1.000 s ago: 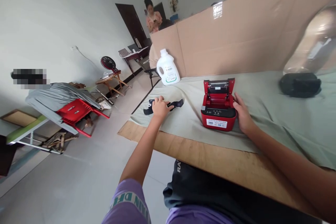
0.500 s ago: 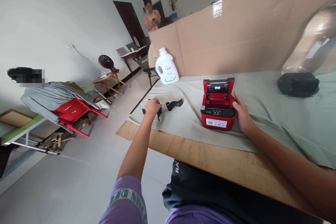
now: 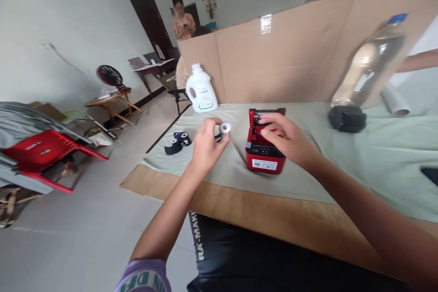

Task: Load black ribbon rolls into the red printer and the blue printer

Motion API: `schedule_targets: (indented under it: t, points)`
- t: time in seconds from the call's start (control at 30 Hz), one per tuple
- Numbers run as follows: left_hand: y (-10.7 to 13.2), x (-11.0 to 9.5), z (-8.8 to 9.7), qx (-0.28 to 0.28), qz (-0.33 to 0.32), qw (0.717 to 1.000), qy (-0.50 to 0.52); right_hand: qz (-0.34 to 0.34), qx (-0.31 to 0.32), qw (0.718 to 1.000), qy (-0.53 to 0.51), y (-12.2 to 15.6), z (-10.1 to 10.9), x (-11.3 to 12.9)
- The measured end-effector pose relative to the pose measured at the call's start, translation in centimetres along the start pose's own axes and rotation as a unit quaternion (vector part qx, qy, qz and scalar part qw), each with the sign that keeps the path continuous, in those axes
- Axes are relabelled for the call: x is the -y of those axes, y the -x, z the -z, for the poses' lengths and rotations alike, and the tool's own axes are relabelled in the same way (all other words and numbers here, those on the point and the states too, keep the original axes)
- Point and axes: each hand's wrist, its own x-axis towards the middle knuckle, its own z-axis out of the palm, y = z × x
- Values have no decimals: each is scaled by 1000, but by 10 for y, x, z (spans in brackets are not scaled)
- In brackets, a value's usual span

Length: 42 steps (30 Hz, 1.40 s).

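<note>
My left hand [image 3: 206, 143] pinches a small roll [image 3: 225, 127] by its rim, its round end with a hole facing me, just left of the printer. A red and black label printer [image 3: 265, 164] stands on the cloth with its lid raised. Over its open bay reaches my right hand [image 3: 285, 134], thumb and forefinger apart, nothing seen between them. Whether the fingertips touch the printer I cannot tell. To the left of my left hand lie black rolls [image 3: 181, 139] with a loose strip curling out.
A white jug [image 3: 203, 93] stands behind the rolls against a cardboard screen [image 3: 280, 64]. At the right are a clear bottle with a blue cap [image 3: 397, 18], a black object [image 3: 347, 118] and a pale tube [image 3: 395, 100]. A person [image 3: 183, 20] stands beyond the screen.
My left hand has moved right from the black rolls to near the printer, with a small roll in it. My right hand has left the printer's side and come over its open bay.
</note>
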Motion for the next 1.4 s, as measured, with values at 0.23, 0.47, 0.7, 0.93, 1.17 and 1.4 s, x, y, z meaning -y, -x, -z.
schedule_targets:
  t: [0.23,0.47,0.7,0.93,1.17,1.4]
  points:
    - [-7,-62,-37,1,-93,980,176,-96,89,972,-196,-14,-2,4]
    - [-1,-10,-52,18,43,952,304,-118,146,952,-241,-19,12,-17]
    - [14,13,-71,143,38,909,390,-143,197,912,-329,-22,-10,-31]
    - [12,8,-76,100,72,911,393,-56,110,992,-22,-29,2,-16]
    - [15,1,-102,104,110,902,404,26,167,950,261,-31,16,-14]
    - [22,6,-95,64,158,923,346,-64,155,926,340,-36,12,-48]
